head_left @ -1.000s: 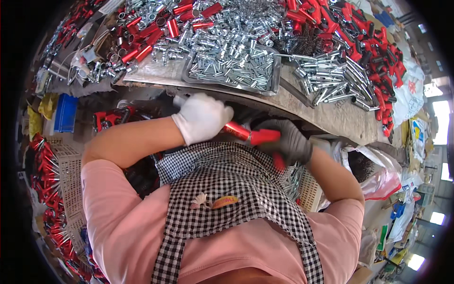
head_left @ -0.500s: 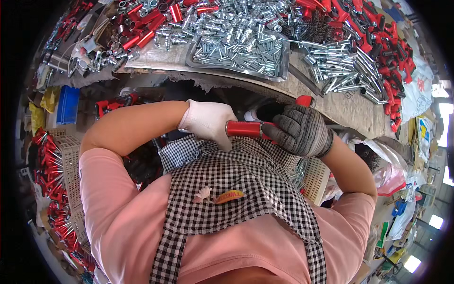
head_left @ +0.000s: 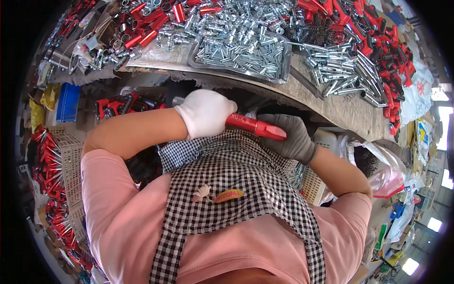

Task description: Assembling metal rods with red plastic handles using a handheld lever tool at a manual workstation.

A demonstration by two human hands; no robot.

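Before the checkered apron (head_left: 227,208), the white-gloved left hand (head_left: 207,113) is clenched round the left end of a red tool (head_left: 247,124), while the dark-gloved right hand (head_left: 295,139) grasps its right end from behind, fingertips mostly hidden. Held at both ends, the red tool seems steadied against slipping or twisting, its middle left bare. Just beyond, at the front of the tabletop (head_left: 350,116), a metal tray (head_left: 287,73) holds small silver pins (head_left: 257,57), presumably to stop them rolling away. To its right lie silver rods (head_left: 343,75), then red and black handles (head_left: 397,71); to its left, red cylinders (head_left: 147,38). Each kind sits mostly in its own heap, probably to spare sorting. Farther out on the left, a plastic crate (head_left: 71,165) stands beside red parts (head_left: 45,163), with a blue bin (head_left: 68,104) beyond it.
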